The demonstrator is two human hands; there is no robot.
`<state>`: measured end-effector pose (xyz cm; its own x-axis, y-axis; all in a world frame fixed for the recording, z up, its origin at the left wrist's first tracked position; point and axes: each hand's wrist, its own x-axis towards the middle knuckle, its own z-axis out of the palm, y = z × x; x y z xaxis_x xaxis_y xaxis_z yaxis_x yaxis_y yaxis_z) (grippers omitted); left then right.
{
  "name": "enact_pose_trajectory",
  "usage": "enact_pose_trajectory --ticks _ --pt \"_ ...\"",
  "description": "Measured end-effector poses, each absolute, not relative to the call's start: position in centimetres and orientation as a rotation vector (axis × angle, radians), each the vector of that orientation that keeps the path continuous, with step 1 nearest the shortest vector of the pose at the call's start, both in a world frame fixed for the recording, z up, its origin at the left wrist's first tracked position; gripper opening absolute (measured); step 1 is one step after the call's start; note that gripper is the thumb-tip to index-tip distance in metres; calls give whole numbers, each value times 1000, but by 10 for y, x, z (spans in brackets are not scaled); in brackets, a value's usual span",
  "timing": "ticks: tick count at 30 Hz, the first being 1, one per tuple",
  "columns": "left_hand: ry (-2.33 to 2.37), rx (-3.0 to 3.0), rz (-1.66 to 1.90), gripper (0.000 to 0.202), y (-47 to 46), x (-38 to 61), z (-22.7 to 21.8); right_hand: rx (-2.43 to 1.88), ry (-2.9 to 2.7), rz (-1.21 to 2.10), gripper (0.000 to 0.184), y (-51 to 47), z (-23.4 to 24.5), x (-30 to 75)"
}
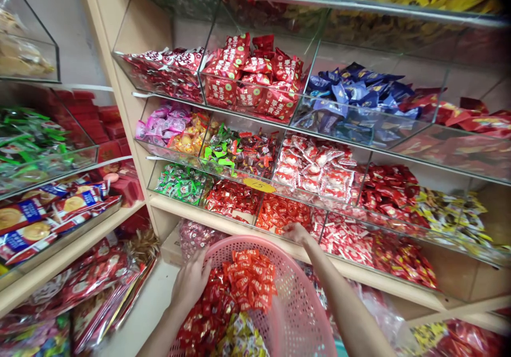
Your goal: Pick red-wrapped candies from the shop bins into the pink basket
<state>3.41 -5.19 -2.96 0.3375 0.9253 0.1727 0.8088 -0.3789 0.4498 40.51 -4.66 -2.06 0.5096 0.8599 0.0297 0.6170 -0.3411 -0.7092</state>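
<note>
Left hand (192, 276) lies over the left rim of a pink perforated basket (299, 298), at the near centre; whether it grips the plastic cannot be told. Farther off and to the right, the right hand (296, 233) has bent fingers at the front of the bottom shelf (187, 212), beside loose orange-red sweets (279, 213); anything held is hidden. Inside the basket are more orange-red packets (251, 280), darker red sweets (205, 306) to the left and yellow-and-white ones (241, 338) nearest. These wrapped pieces look light and slippery, best scooped or pinched; the basket, probably slightly flexible, suits a rim hold.
</note>
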Motion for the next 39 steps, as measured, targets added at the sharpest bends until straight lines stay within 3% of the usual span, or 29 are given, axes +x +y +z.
enact_pose_trajectory --ticks 18,27,35,39 --pt "1570 2304 532 44 -52 34 -32 -1879 -1324 572 20 -63 0 395" --pt "1557 2300 579 43 -51 33 -33 -1432 -829 619 56 -81 19 380" --pt "1540 2286 558 44 -52 34 -31 -1132 -719 922 32 -102 42 309" --pt "1551 2283 564 43 -53 34 -30 -1138 -668 1050 31 -106 38 285"
